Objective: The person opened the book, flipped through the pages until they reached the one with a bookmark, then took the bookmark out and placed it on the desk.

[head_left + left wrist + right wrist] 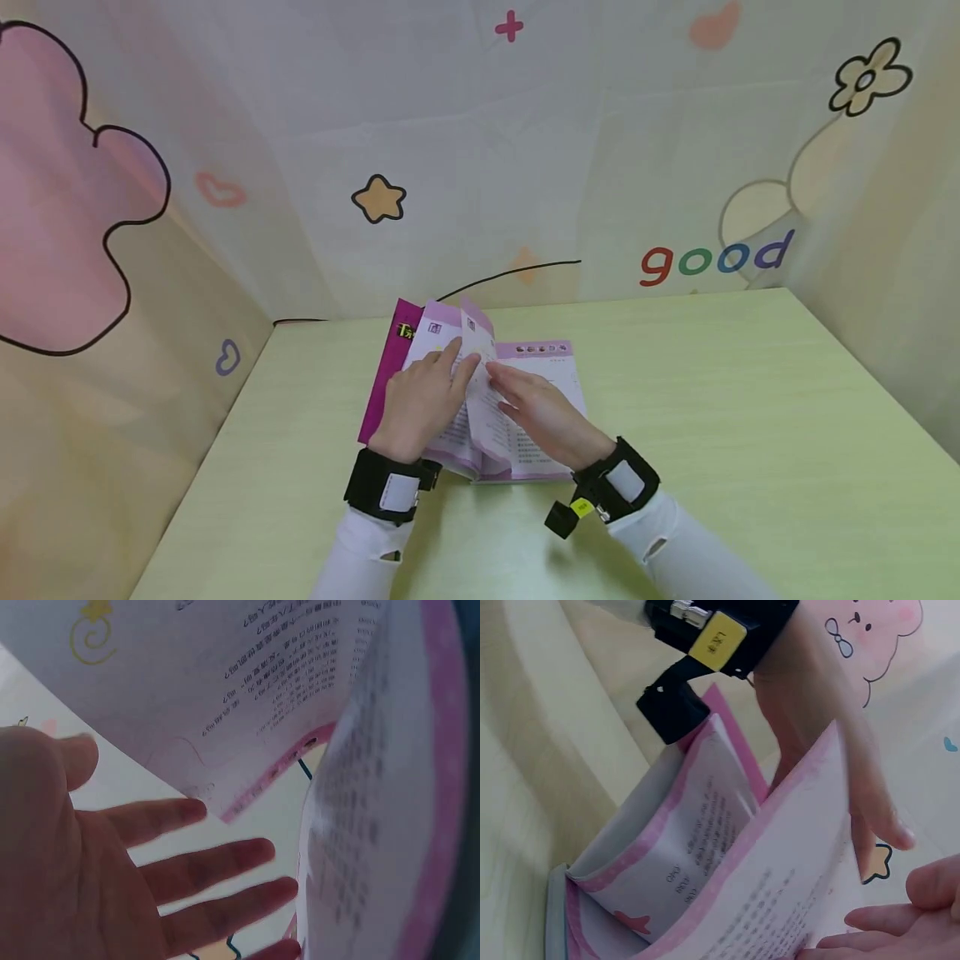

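A book with a magenta cover (381,379) lies spread open on the table. One leaf (487,408) stands up between the two halves, its face printed with lines of text under a purple border. Over the left-hand pages is my left hand (422,407), palm towards the paper and fingers extended, with the index fingertip by a page corner in the left wrist view. My right hand (551,417) comes in from the other side with straight fingers, fingertips right at the raised leaf. Beneath it, the right-hand page (551,367) is partly covered.
The pale green table (712,433) stretches out around the book. Behind it hangs a printed cloth backdrop (465,167) with stars, hearts and the word "good". Each wrist wears a black strap, and a small black camera (561,519) juts from the right one.
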Demonstrator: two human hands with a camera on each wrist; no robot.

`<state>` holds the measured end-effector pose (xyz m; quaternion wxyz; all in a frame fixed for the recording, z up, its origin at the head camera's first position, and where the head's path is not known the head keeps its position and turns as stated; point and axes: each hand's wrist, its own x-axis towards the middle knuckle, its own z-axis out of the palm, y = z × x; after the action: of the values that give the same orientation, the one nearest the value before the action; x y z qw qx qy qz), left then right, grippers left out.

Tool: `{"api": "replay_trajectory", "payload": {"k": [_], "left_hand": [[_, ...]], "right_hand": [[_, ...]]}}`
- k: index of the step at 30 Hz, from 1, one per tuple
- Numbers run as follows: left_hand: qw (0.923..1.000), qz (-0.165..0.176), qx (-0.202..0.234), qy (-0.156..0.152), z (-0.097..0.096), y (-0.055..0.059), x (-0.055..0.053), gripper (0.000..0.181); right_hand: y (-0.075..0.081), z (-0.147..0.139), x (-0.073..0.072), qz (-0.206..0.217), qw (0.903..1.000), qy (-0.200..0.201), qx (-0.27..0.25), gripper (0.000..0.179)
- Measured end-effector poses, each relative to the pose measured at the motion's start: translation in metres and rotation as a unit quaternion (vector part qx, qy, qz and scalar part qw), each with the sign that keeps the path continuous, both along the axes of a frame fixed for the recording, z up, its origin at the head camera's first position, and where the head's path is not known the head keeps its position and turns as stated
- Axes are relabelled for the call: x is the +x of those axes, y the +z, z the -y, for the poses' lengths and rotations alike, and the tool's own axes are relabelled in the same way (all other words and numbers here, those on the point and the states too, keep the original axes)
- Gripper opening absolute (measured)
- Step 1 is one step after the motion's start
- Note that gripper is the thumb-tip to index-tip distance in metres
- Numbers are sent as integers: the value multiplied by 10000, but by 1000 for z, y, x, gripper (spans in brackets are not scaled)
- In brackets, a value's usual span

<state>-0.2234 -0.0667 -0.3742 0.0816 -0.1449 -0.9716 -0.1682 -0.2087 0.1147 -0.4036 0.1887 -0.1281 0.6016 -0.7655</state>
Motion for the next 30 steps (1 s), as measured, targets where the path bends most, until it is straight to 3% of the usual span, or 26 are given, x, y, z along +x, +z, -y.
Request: {"api": "replay_trajectory", "payload": {"k": [8, 17, 24, 30], "left_hand": [[9980, -372, -297, -421, 5, 2, -2, 62], [9893, -466, -513, -1285, 3, -2, 2, 46], [9836, 131, -246, -1780, -8, -2, 8, 40], [9847, 570, -189, -1639, -12, -5, 10, 46]], "right_hand": [[-6, 11, 4, -153, 9991, 178, 351, 49], [-12, 13, 8, -50, 9988, 192, 438, 49], [-13, 13, 7, -208, 9990, 337, 221, 49], [-12, 10, 5, -193, 9991, 276, 268, 50]]}}
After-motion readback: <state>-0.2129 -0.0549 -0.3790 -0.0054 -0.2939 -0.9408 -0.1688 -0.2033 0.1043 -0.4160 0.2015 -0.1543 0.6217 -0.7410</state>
